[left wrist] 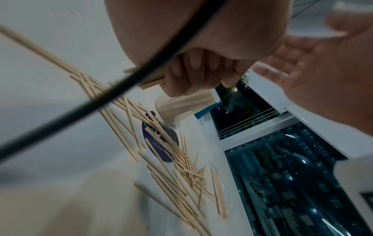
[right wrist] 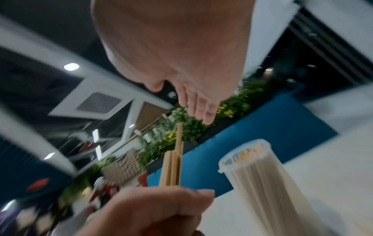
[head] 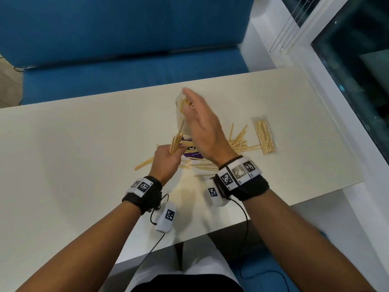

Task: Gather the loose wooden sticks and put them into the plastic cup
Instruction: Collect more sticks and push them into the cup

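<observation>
My left hand point(head: 166, 157) grips a bundle of wooden sticks point(head: 175, 143) upright over the pile; its curled fingers point(left wrist: 189, 75) wrap the bundle point(left wrist: 181, 102). My right hand point(head: 200, 123) is raised with straight fingers point(right wrist: 201, 110), blurred and holding nothing. It hides part of the clear plastic cup point(head: 180, 114). The cup point(right wrist: 260, 175) stands on the table with several sticks in it, apart from the right hand. Loose sticks point(head: 237, 140) lie scattered around both hands, more of them point(left wrist: 181, 167) under the left wrist.
A round purple sticker point(head: 192, 153) lies under the pile. A clear packet of sticks point(head: 264, 134) lies to the right. The white table point(head: 73, 144) ends near my body, a blue sofa point(head: 126, 39) stands behind it, and a window frame point(head: 328, 102) runs along the right.
</observation>
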Tool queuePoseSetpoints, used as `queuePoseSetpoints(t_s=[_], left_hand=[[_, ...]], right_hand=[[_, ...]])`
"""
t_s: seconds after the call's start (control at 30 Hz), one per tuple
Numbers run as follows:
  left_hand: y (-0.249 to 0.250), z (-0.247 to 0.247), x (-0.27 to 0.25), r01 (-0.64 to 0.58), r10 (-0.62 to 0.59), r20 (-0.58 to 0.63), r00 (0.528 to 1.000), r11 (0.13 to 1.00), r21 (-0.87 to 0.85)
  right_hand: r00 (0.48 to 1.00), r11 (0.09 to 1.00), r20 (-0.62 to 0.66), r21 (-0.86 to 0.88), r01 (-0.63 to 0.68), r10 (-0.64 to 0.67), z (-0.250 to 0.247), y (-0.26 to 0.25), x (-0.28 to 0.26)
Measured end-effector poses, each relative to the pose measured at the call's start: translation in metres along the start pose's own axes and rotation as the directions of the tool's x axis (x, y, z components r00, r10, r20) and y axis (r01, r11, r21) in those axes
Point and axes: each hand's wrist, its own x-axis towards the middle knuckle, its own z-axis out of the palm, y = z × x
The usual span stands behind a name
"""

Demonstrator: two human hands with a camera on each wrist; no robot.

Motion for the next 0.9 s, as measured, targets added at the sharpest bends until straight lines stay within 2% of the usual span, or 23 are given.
queuePoseSetpoints(t_s=[0.03,0.07,0.1,0.13,0.27,0.33,0.37,0.4,0.43,0.47,0.5,0.57,0.63,0.7,0.83,0.9], left_hand=[[0.001,0.002,-0.001,-0.014,0.013,0.015,1.0,1.0,0.021],[0.003,0.004,-0.002,-0.04,0.039,0.032,0.999,0.999,0.034],[0.005,0.006,-0.002,-0.068,0.066,0.036,0.997,0.996,0.058],[0.008,0.008,-0.002,-0.104,0.101,0.034,0.994,0.99,0.093],[0.013,0.005,0.001,-0.185,0.183,0.032,0.983,0.946,0.264],[0.012,-0.003,0.004,-0.164,0.164,0.02,0.986,0.957,0.238],[0.011,-0.005,0.005,-0.133,0.133,0.015,0.991,0.969,0.208],[0.012,-0.007,0.007,-0.117,0.117,0.013,0.993,0.975,0.191],[0.013,-0.008,0.008,-0.123,0.124,0.01,0.992,0.972,0.202],[0.016,-0.008,0.007,-0.14,0.141,0.016,0.99,0.961,0.24],[0.017,-0.007,0.008,-0.155,0.154,0.026,0.988,0.947,0.28],[0.021,-0.006,0.01,-0.152,0.153,0.021,0.988,0.941,0.304],[0.025,-0.004,0.01,-0.141,0.145,0.003,0.989,0.954,0.265],[0.028,-0.004,0.01,-0.148,0.148,0.017,0.989,0.962,0.23],[0.034,-0.005,0.014,-0.12,0.116,0.028,0.993,0.966,0.23],[0.039,-0.007,0.017,-0.141,0.137,0.029,0.99,0.964,0.228]], right_hand=[[0.99,0.994,0.14,-0.107,0.004,0.011,0.002,-0.004,0.001],[0.955,0.978,0.288,-0.21,-0.017,0.078,0.007,-0.006,0.001],[0.91,0.96,0.384,-0.275,-0.048,0.156,0.012,-0.005,-0.001],[0.89,0.949,0.414,-0.309,-0.057,0.188,0.017,-0.003,-0.005],[0.946,0.927,0.308,-0.374,0.027,0.097,0.029,0.001,-0.017],[0.988,0.937,0.151,-0.349,0.028,0.026,0.031,0.001,-0.017],[0.999,0.948,0.042,-0.319,0.017,-0.004,0.03,0.0,-0.016],[1.0,0.956,-0.01,-0.292,-0.003,0.0,0.029,-0.003,-0.015],[0.999,0.961,0.019,-0.274,-0.023,0.029,0.027,-0.007,-0.014],[0.991,0.955,0.118,-0.296,-0.027,0.065,0.026,-0.01,-0.014],[0.968,0.929,0.233,-0.37,0.001,0.092,0.026,-0.01,-0.015],[0.945,0.871,0.319,-0.481,0.097,0.071,0.027,-0.009,-0.017],[0.975,0.9,0.222,-0.429,0.081,0.018,0.026,-0.006,-0.013],[0.987,0.94,0.153,-0.342,0.014,0.041,0.021,-0.007,-0.007],[0.974,0.932,0.175,-0.354,-0.077,0.146,0.008,-0.011,0.009],[0.969,0.928,0.173,-0.356,-0.107,0.179,0.003,-0.014,0.015]])
